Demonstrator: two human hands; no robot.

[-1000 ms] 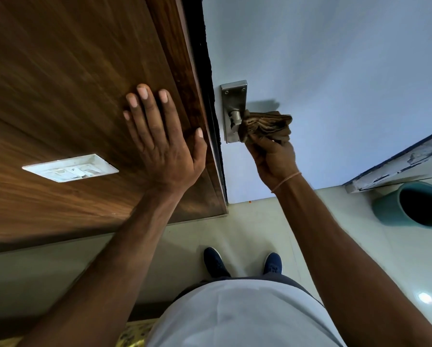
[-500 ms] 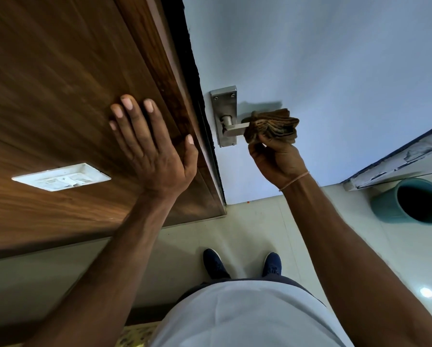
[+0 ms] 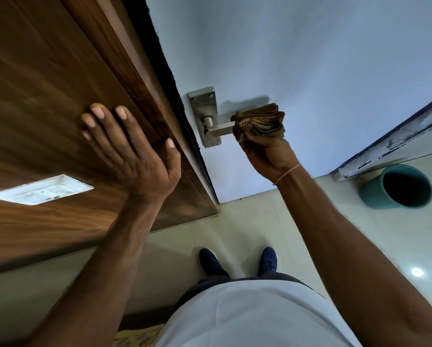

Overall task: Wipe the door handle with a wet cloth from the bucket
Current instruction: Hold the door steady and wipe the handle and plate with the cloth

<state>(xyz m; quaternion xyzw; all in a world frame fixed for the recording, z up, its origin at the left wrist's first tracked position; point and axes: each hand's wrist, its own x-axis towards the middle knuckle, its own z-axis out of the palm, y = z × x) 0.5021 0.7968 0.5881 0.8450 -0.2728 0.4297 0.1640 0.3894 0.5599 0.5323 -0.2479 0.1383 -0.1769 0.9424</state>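
The cloth has slid outward along the lever since a second ago — it was bunched up against the neck by the plate, and now it sits over the free end, leaving the inner stretch of metal bare. That reads as a wiping stroke carried from root to tip, so I'd judge the lever itself nearly covered, with the backplate perhaps still to do.

From the left: a white switch plate (image 3: 41, 190) is set in the wooden panel (image 3: 47, 96), and the left hand (image 3: 132, 151) lies flat and open against that wood, fingers spread, bracing. Past the dark gap comes the pale door, with the door handle (image 3: 218, 131) on its steel backplate (image 3: 203, 106). The right hand (image 3: 267, 156) is closed around the brown cloth (image 3: 260, 123), which wraps the lever's outer end. Further right, near the foot of a chipped frame, the teal bucket (image 3: 397, 186) stands on the floor — well apart from the handle. Nothing blocks the stroke; only the door might swing if pressed hard.
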